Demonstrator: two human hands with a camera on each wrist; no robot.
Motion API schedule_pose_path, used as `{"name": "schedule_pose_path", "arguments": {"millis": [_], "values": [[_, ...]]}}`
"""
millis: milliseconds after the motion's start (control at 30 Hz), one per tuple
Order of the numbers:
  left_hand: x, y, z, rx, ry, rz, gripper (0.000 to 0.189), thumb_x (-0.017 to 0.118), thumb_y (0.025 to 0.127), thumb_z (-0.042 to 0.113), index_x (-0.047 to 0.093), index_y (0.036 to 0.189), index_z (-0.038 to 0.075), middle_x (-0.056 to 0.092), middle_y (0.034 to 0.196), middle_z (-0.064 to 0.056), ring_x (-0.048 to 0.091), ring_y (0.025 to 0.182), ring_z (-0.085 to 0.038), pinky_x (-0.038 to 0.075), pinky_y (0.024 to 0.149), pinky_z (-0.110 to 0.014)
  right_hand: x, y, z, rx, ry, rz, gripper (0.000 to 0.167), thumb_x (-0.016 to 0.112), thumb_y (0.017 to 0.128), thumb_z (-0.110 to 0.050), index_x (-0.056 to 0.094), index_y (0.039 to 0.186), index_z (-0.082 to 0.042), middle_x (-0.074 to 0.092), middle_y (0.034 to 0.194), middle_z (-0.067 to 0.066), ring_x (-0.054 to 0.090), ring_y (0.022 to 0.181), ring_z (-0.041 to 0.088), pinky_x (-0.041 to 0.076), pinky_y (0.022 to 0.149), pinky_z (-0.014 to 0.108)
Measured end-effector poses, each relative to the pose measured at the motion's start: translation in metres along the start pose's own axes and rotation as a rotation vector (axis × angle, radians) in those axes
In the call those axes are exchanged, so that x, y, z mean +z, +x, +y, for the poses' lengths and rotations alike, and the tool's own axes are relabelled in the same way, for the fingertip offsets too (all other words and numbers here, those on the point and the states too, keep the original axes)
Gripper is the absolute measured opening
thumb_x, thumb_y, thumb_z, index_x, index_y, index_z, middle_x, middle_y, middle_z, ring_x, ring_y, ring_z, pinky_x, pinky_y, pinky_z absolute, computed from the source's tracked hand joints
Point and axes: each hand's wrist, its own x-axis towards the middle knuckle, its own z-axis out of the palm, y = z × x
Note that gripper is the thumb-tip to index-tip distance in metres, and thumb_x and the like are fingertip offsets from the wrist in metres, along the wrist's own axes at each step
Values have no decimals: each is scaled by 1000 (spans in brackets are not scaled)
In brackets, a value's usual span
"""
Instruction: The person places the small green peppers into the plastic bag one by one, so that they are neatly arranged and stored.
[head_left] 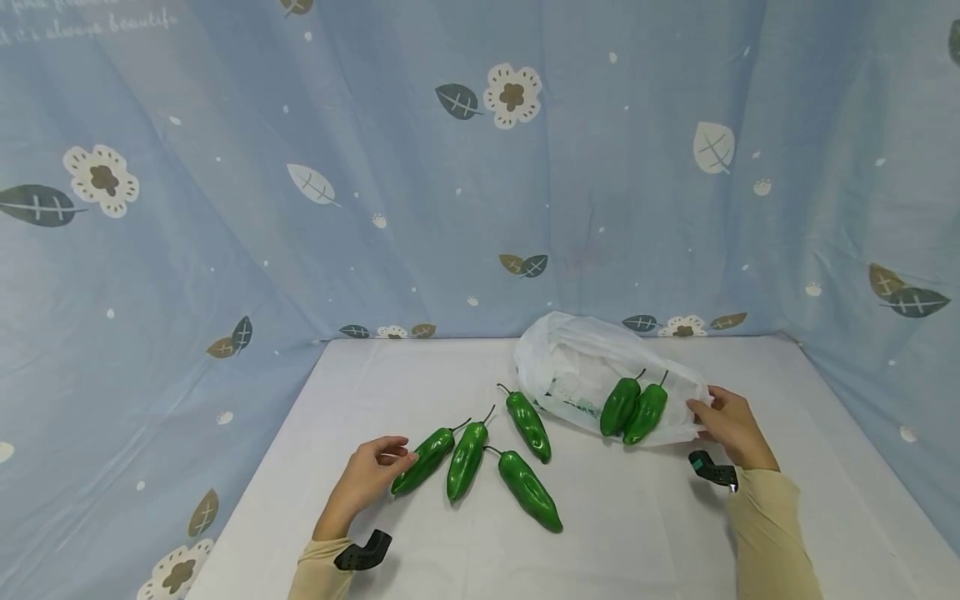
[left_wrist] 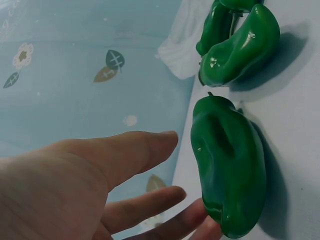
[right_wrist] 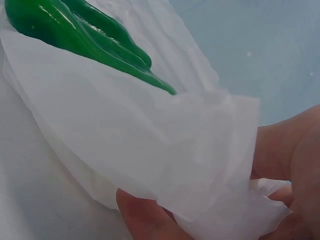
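Observation:
My left hand is beside the leftmost green chili pepper, its thumb and fingers apart. In the left wrist view a fingertip is at the lower end of that pepper; whether it touches cannot be told. On the right, my right hand pinches the edge of a white plastic bag. Thumb and fingers lie on either side of the thin bag film in the right wrist view. Two green chili peppers lie side by side on the bag, stems pointing away.
Three more chili peppers lie on the white tablecloth between the hands: one upright-lying pepper, one near the bag and one closest to the front. A blue patterned curtain hangs behind and beside the table.

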Motion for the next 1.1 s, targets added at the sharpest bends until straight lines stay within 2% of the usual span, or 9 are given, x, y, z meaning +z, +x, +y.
{"name": "schedule_pose_path", "arguments": {"millis": [167,400,667,833,1100], "values": [[2,-1,-1,-3,0,-19,47,78,93,29,68,130,2,75,112,-8,72,98,-21,58,77,-35,0,-1,0,0,-1,3,57,49,107,-24,39,148,14,59,107,21,66,91,20,63,72,31],[3,-3,-1,7,13,-37,48,81,90,27,69,129,3,74,112,-10,72,101,-24,59,80,-40,0,-1,-2,9,-6,5,57,48,107,-24,39,148,13,59,107,21,66,92,21,63,72,32],[5,-4,0,2,25,-39,48,84,87,23,70,128,4,75,107,-8,71,96,-21,58,76,-37,0,-1,-1,12,-2,0,57,48,107,-24,39,148,14,59,106,20,65,91,20,63,71,31],[6,-4,-1,2,10,-32,46,84,86,19,70,127,3,75,104,-8,72,92,-19,58,74,-35,0,-1,-2,22,-7,-1,58,48,107,-25,38,150,13,59,109,22,66,94,23,63,73,33],[6,-4,-3,11,4,-36,47,85,85,21,71,126,2,75,102,-7,70,88,-16,57,73,-35,1,0,-2,18,-5,3,58,48,107,-24,38,150,14,59,109,22,66,94,23,63,72,32]]}}
